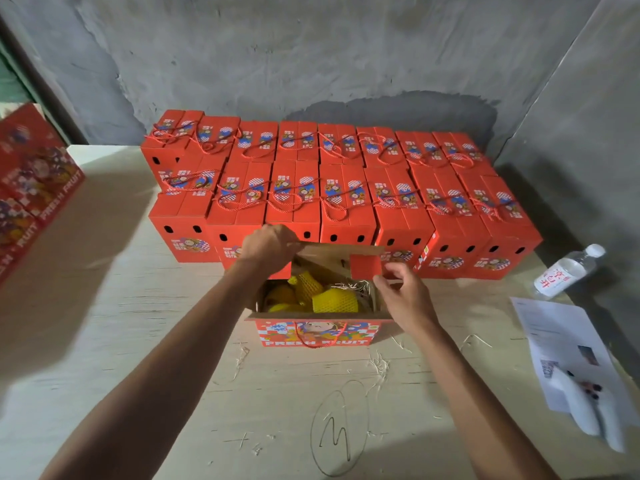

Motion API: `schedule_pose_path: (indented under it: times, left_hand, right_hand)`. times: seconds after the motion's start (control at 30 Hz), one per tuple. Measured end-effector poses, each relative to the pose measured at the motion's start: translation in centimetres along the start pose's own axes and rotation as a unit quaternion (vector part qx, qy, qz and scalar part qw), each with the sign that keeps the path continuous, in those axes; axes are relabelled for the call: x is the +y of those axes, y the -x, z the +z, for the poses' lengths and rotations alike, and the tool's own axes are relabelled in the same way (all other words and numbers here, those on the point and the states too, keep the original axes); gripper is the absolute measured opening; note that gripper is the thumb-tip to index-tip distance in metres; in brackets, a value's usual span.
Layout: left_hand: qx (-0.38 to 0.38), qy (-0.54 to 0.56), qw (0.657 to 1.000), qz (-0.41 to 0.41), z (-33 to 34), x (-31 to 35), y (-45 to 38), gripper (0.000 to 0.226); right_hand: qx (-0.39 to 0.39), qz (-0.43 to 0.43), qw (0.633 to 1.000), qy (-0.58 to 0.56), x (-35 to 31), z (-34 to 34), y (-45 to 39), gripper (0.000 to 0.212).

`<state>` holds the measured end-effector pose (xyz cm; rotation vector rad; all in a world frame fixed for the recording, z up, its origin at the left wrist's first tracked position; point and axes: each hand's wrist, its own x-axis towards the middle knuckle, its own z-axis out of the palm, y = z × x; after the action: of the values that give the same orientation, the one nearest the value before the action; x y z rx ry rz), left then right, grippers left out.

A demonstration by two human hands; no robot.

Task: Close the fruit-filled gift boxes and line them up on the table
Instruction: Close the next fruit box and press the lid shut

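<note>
an open gift box (313,332) of netted yellow fruit (334,299) stood on the table (138,341), just before two rows of closed boxes (346,199). its far flap (341,259) was gripped by the left hand (268,245); a red tab (366,266) was apparently pinched by the right hand (403,294).

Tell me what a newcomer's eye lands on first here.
The block of closed red gift boxes, packed in two rows at the table's far side by the wall. Next, the open box in front of them, yellow net-wrapped fruit showing, with the left hand gripping its far flap and the right hand pinching the side flap.
</note>
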<state>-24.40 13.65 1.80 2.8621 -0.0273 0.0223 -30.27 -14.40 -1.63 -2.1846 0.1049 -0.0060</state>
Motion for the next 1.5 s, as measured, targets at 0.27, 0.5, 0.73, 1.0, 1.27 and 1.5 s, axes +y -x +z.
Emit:
schedule_pose_path:
  times: [0.27,0.5,0.73,1.0,1.27,1.5]
  left_hand:
    - [0.077,0.090,0.965,-0.234,0.4,-3.9,2.1,0.072]
    - [0.022,0.521,0.833,-0.184,2.3,-5.2,7.0,0.060]
    - [-0.132,0.537,0.832,-0.042,4.6,-7.5,9.5,0.080]
    - [0.050,0.509,0.854,-0.097,6.3,-4.8,9.5,0.067]
    - [0.249,0.090,0.964,-0.002,9.5,-3.5,8.2,0.043]
    - [0.237,0.079,0.968,0.029,10.7,-3.1,6.7,0.025]
  right_hand:
    - [-0.144,0.025,0.989,0.003,1.3,-0.3,-1.2,0.044]
    - [-0.237,0.022,0.971,0.017,2.1,-1.0,-2.6,0.053]
    - [-0.286,-0.023,0.958,-0.024,2.7,-2.5,-1.1,0.064]
    - [0.026,-0.042,0.998,-0.049,3.7,2.1,-0.8,0.054]
    - [0.102,-0.236,0.952,0.165,4.5,4.0,-2.8,0.046]
    - [0.142,-0.226,0.953,0.146,4.9,5.4,-3.7,0.025]
